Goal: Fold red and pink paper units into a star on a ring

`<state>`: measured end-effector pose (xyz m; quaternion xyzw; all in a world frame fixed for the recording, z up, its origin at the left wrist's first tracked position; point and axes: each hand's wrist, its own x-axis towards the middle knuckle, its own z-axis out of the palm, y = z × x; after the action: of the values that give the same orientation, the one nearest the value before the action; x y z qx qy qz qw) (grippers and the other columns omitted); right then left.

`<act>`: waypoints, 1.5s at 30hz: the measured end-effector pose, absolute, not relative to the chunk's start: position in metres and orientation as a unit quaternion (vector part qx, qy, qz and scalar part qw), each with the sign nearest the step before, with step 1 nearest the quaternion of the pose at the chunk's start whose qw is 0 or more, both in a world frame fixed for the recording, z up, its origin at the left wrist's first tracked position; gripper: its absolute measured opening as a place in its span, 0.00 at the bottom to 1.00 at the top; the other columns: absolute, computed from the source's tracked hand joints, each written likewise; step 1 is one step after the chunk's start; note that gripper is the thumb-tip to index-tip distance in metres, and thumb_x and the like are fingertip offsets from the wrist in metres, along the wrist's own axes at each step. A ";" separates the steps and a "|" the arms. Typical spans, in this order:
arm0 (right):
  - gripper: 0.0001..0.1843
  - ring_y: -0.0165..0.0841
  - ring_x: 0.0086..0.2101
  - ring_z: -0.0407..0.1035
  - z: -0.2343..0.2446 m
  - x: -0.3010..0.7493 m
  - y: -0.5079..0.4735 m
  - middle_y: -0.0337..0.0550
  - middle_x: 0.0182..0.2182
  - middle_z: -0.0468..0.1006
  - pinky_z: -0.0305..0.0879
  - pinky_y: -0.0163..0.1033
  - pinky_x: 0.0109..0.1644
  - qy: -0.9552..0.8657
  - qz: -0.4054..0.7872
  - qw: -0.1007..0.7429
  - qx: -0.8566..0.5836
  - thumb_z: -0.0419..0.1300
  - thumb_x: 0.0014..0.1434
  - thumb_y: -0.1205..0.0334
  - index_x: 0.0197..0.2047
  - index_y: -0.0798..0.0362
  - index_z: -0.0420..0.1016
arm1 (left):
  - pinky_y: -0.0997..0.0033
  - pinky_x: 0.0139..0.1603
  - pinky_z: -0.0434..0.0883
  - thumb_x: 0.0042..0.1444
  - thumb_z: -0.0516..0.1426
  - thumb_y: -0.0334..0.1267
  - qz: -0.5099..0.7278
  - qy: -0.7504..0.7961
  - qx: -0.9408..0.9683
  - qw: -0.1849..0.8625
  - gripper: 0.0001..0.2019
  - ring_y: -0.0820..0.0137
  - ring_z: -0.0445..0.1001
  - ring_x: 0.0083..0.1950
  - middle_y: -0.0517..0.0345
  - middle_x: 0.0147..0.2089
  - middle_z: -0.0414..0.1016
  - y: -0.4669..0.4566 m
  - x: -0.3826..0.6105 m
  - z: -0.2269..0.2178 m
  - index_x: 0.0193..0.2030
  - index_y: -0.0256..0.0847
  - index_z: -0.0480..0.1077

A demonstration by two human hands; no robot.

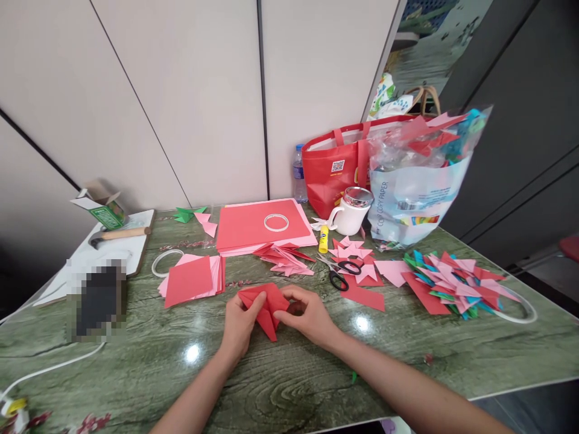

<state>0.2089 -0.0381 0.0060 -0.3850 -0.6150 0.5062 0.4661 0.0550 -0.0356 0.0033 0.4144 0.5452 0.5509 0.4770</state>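
Observation:
A red sheet of origami paper (270, 295), partly folded with a point toward me, is between my two hands just above the table. My left hand (242, 319) grips its left side, thumb on top and fingers hidden beneath. My right hand (307, 313) pinches the right side between thumb and curled fingers. Just beyond the hands lies a pile of folded pink and red pieces (284, 259). To its right are black-handled scissors (341, 271), partly over pink folded shapes (355, 250). On the left, red and pink paper squares (190, 280) are stacked.
Large red sheets (239, 226) with a white ring lie at the back. A yellow glue stick (323, 239), white mug (350, 214), red bag (323, 172) and copy-paper bag (407, 199) stand back right. Colourful folded stars (461, 280) lie right; a hammer (122, 235) lies left.

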 end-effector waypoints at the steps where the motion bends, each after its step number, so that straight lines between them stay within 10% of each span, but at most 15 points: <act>1: 0.10 0.34 0.35 0.70 0.006 0.209 -0.038 0.44 0.38 0.75 0.67 0.34 0.32 -0.626 0.486 0.470 -0.388 0.62 0.49 0.61 0.37 0.53 0.76 | 0.70 0.34 0.68 0.40 0.64 0.43 0.553 0.545 0.412 0.477 0.13 0.68 0.72 0.29 0.56 0.29 0.78 -0.036 0.056 0.003 0.29 0.35 0.75; 12: 0.07 0.37 0.40 0.70 0.006 0.208 -0.040 0.46 0.39 0.76 0.66 0.40 0.45 -0.703 0.390 0.480 -0.351 0.64 0.49 0.65 0.34 0.53 0.77 | 0.72 0.31 0.67 0.45 0.61 0.46 0.543 0.565 0.436 0.443 0.14 0.69 0.70 0.27 0.57 0.26 0.76 -0.041 0.063 0.000 0.28 0.34 0.74; 28: 0.09 0.34 0.37 0.70 -0.006 0.208 -0.040 0.47 0.37 0.76 0.68 0.39 0.40 -0.765 0.207 0.499 -0.351 0.55 0.57 0.69 0.38 0.53 0.76 | 0.75 0.23 0.60 0.54 0.50 0.56 0.520 0.535 0.446 0.495 0.22 0.73 0.61 0.21 0.64 0.18 0.64 -0.047 0.066 -0.002 0.23 0.38 0.64; 45: 0.10 0.34 0.37 0.70 -0.004 0.205 -0.041 0.48 0.37 0.75 0.68 0.39 0.38 -0.760 0.220 0.500 -0.353 0.54 0.58 0.68 0.39 0.53 0.76 | 0.74 0.28 0.64 0.50 0.54 0.42 0.495 0.569 0.525 0.394 0.13 0.71 0.65 0.23 0.62 0.20 0.69 -0.047 0.066 -0.002 0.20 0.38 0.66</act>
<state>0.2055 -0.0409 -0.0045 -0.3528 -0.7596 0.2204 0.5000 0.0662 -0.0473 -0.0021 0.5247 0.5694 0.4955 0.3936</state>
